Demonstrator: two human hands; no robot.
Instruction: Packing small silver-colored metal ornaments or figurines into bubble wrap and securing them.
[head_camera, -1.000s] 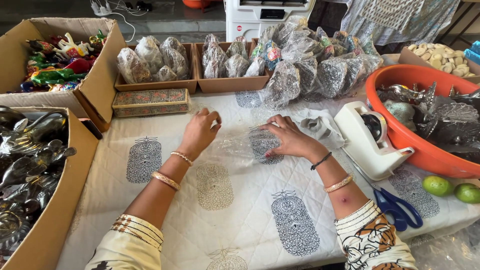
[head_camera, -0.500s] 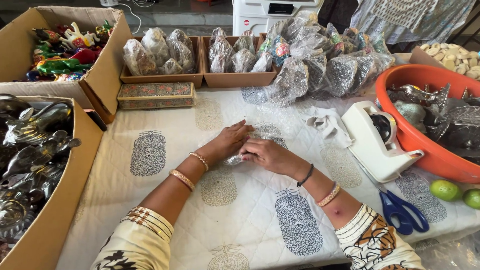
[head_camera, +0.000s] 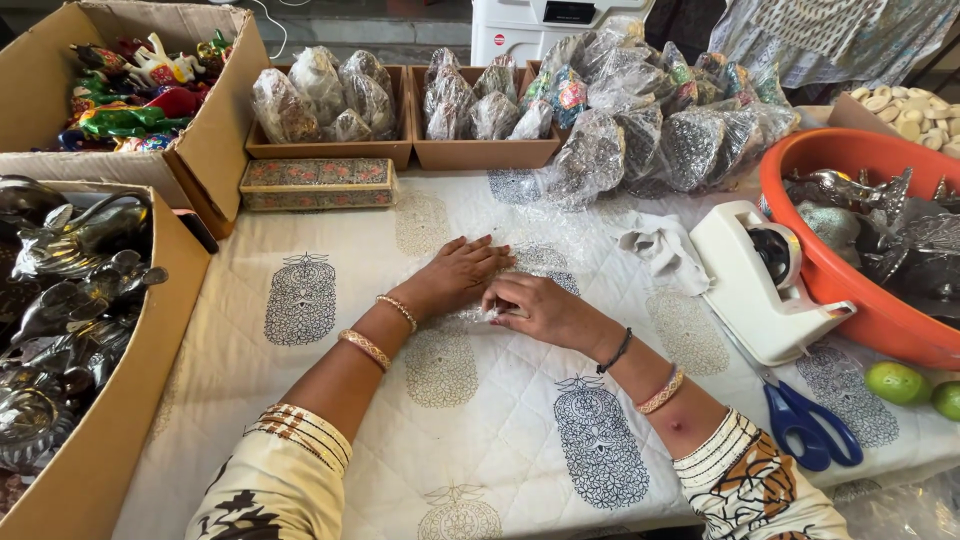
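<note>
My left hand (head_camera: 458, 275) lies flat, fingers together, pressing down on a clear bubble-wrap sheet (head_camera: 530, 262) spread on the white printed tablecloth (head_camera: 480, 420). My right hand (head_camera: 540, 308) sits just right of it, fingers curled and pinching the near edge of the same sheet. The two hands almost touch. The wrap is bunched under them, and whether anything is inside it is hidden.
A white tape dispenser (head_camera: 752, 285) and blue scissors (head_camera: 808, 425) lie to the right, by an orange tub (head_camera: 850, 300) of silver figures. Wrapped bundles (head_camera: 640, 130) fill trays at the back. Cardboard boxes (head_camera: 120, 400) stand at left, with a painted box (head_camera: 318, 183) and limes (head_camera: 895, 382) nearby.
Both hands have drawn together from a wide spread, moving toward me and gathering the bubble wrap into a narrower bunch under them.
</note>
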